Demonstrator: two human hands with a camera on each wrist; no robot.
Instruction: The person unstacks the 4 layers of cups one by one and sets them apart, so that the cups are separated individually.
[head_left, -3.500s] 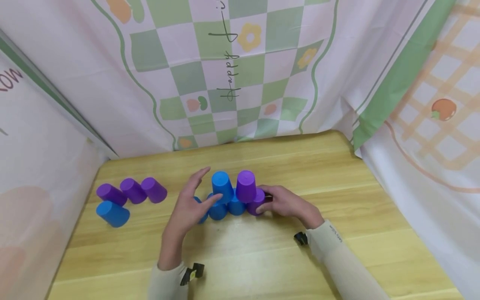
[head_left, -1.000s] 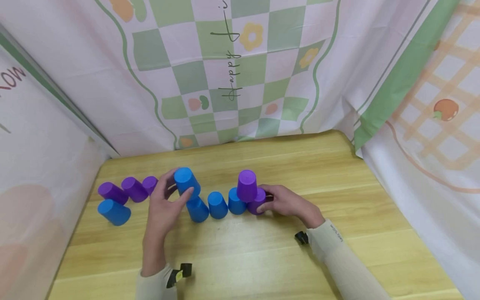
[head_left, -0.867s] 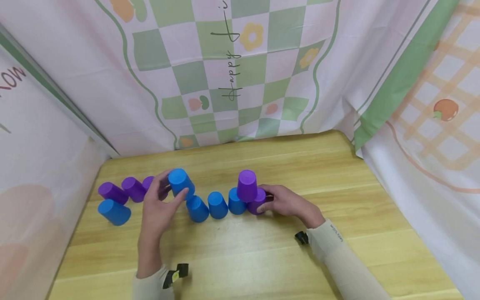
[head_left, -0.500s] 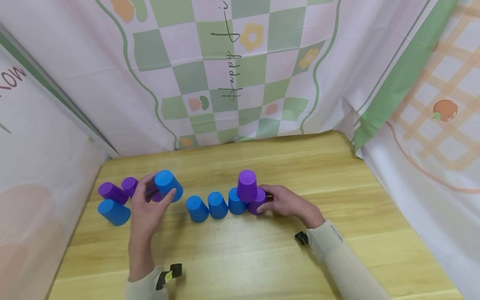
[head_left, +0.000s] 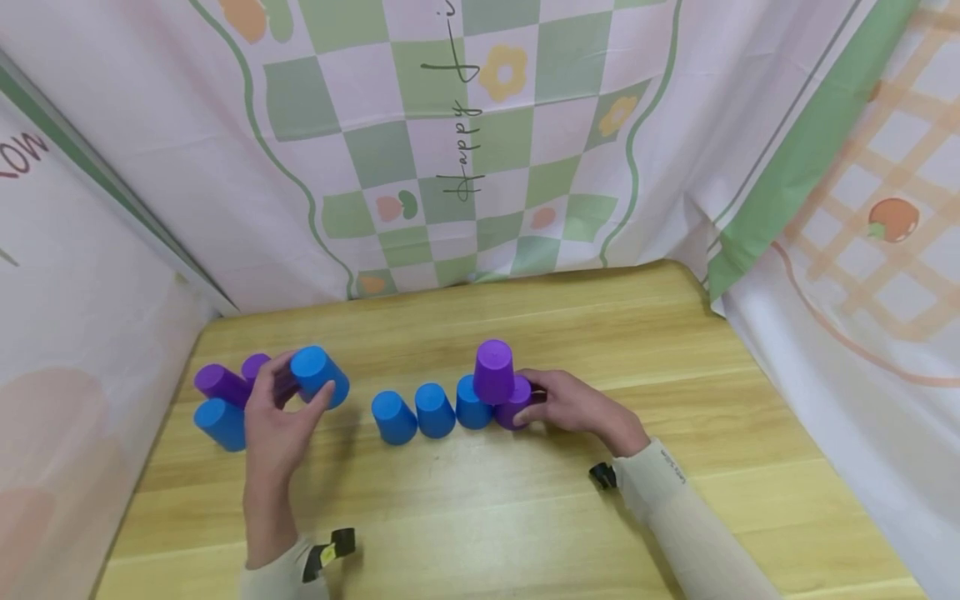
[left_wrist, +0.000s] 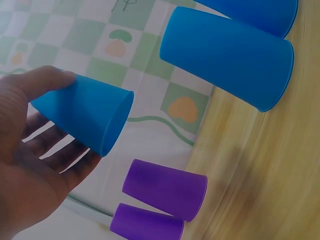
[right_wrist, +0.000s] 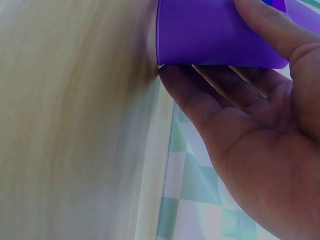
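Note:
My left hand holds an upside-down blue cup between thumb and fingers, raised off the table; the left wrist view shows this blue cup with its rim apart from the wood. At the row's right end, my right hand grips the lower purple cup, thumb in front and fingers behind. Another purple cup rests upside down on top, above that cup and the blue cup beside it. Two more blue cups, one left and one middle, continue the row.
At the table's left stand purple cups and a blue cup, partly hidden by my left hand. Printed curtains enclose the back and sides of the wooden table.
My left hand has taken the blue cup off the row's upper level and carried it left, toward the left group. The right hand stays on the lower purple cup.

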